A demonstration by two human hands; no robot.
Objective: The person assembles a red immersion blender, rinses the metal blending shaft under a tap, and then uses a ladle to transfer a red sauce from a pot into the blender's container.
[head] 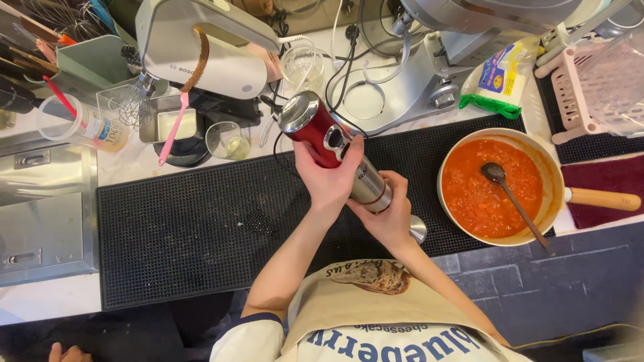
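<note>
Closest in, at the six o'clock edge, a cream apron over a white printed shirt fills the bottom of the view. Just above it the right hand wraps its fingers around the steel shaft of a red-and-silver immersion blender, whose metal foot juts out at about four o'clock from that hand. The left hand is closed over the red motor body, thumb beside the grey button, with the blender's chrome cap pointing toward eleven o'clock. Both hands hover over a black rubber bar mat. At three o'clock, well apart from the blender, a wooden-handled pan holds chunky tomato sauce with a spoon resting in it. Farther back, at eleven o'clock, stand a white stand mixer, a pink spatula and a small glass; black cords trail toward twelve o'clock beside a grey mixer base.
</note>
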